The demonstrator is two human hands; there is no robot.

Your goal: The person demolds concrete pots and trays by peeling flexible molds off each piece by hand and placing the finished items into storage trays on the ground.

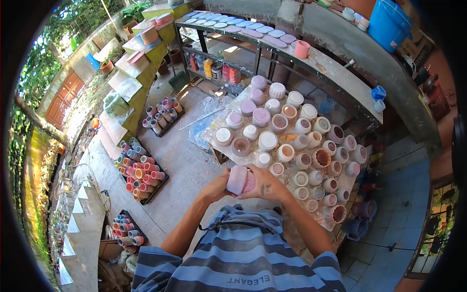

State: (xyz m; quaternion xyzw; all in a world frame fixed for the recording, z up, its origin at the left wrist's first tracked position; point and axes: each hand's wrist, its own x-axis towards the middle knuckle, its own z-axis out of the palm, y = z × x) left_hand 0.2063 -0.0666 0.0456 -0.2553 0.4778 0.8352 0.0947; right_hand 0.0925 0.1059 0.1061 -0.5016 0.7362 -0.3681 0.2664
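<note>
Desk (323,218) full of pots (267,141) sits ahead-right; just beside it my left hand (215,188) and right hand (265,186) grip, both clamped on a ribbed pink pot (238,180), probably stiff, light, chalky-slick and chip-prone, so I'd cup it around the sides.

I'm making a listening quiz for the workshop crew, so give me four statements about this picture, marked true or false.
1. The left hand and right hand both hold ribbed pottery. True.
2. The person wears plain red. False: the shirt is striped in blue and dark tones.
3. A pink pot stands on the long bench. True.
4. Every flat piece there is white. False: some are blue or purple.
</note>
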